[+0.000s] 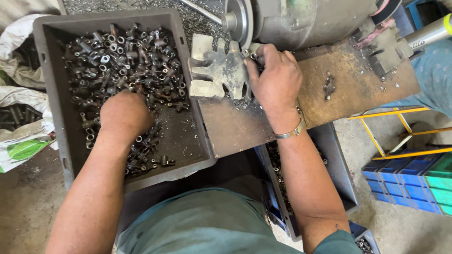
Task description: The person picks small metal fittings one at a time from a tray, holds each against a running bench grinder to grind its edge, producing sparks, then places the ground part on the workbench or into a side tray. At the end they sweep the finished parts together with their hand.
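My left hand (123, 114) reaches down into a grey plastic crate (51, 89) and its fingers are buried among several small dark metal parts (127, 61); what they grip is hidden. My right hand (274, 80) holds a small metal part (253, 50) against the slotted metal fixture (214, 70) beside the machine's round spindle (238, 21). A metal bangle (291, 133) circles my right wrist.
A rusty steel table plate (339, 94) carries the fixture and one loose part (328, 86). A second grey bin (336, 174) with parts sits below it. Blue and green crates (414, 181) and a yellow frame (400, 136) stand right. Sacks (21, 136) lie left.
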A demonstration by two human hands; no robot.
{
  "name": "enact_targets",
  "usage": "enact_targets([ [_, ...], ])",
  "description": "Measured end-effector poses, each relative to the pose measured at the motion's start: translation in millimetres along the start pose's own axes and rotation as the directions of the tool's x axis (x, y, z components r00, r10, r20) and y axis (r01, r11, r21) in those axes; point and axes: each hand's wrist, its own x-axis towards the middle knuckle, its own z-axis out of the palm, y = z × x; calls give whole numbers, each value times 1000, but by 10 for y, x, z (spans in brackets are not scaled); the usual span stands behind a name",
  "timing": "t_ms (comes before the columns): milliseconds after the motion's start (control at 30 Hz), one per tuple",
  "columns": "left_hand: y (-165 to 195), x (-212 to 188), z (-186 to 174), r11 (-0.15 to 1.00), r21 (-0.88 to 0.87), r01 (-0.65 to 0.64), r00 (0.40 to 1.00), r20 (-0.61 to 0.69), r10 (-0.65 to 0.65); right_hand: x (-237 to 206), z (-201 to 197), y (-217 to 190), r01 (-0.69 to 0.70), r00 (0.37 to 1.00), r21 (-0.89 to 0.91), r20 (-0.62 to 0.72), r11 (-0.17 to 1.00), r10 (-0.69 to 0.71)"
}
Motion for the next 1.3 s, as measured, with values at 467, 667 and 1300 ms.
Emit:
enact_targets([
  [467,29,35,52,998,61,33,999,29,-35,143,107,147,94,995,92,16,991,-96],
  [667,36,24,35,996,84,-41,999,9,40,47,83,51,139,990,167,-36,976,-135],
  [1300,18,-229,-438,260,-957,-130,985,-155,-76,-192,-151,528,81,992,6,96,997,-81],
])
